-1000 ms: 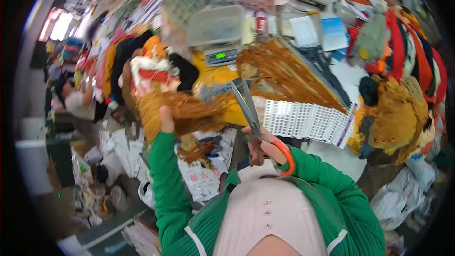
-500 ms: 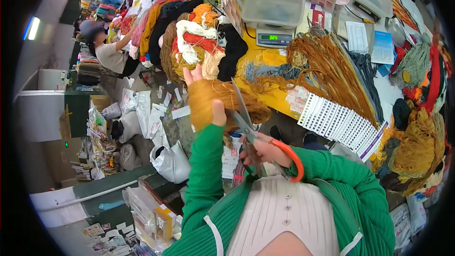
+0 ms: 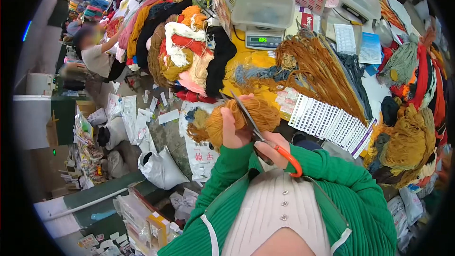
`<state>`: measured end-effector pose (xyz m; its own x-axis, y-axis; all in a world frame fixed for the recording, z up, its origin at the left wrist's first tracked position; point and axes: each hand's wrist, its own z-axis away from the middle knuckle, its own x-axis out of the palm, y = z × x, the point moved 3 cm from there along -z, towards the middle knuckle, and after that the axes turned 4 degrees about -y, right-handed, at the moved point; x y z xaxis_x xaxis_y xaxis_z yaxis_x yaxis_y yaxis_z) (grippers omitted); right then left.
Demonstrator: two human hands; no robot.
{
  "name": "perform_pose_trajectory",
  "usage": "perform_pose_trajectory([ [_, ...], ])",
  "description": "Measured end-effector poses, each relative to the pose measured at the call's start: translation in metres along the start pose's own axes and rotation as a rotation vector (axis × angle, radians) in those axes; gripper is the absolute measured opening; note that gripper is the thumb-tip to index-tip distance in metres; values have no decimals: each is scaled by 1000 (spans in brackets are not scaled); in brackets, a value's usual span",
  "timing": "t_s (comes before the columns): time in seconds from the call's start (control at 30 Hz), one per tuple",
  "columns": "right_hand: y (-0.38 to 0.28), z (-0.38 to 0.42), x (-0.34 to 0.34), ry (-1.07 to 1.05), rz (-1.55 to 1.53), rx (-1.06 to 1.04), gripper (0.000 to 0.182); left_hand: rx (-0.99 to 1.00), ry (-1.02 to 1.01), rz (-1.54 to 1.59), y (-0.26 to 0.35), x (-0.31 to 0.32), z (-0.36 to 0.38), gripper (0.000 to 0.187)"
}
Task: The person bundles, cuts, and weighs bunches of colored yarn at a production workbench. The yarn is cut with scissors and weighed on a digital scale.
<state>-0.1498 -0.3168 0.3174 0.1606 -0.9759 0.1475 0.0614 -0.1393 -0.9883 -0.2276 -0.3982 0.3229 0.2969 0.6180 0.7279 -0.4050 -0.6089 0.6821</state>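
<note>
While your left hand [image 3: 232, 133] has the golden-brown yarn bundle [image 3: 265, 113] gripped right in front of your chest, your right hand [image 3: 275, 148] is wrapped around the orange-handled scissors [image 3: 249, 117]. Blades lie across the yarn from this angle, can't tell if they're touching it. Over on the yellow table [image 3: 232, 81] you've got a digital scale [image 3: 262, 41] and a big spread of brown strands [image 3: 324, 73].

Ribbed green zip jacket [image 3: 339, 180], white strips [image 3: 210, 236]; pale ribbed top [image 3: 259, 208], three ornate buttons [image 3: 284, 204].
</note>
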Motion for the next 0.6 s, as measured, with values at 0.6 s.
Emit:
perform_pose_trajectory([
  [0.6, 6, 15, 3, -69, -349, 360, 29, -223, -76, -201, 6, -29, -7, 45],
])
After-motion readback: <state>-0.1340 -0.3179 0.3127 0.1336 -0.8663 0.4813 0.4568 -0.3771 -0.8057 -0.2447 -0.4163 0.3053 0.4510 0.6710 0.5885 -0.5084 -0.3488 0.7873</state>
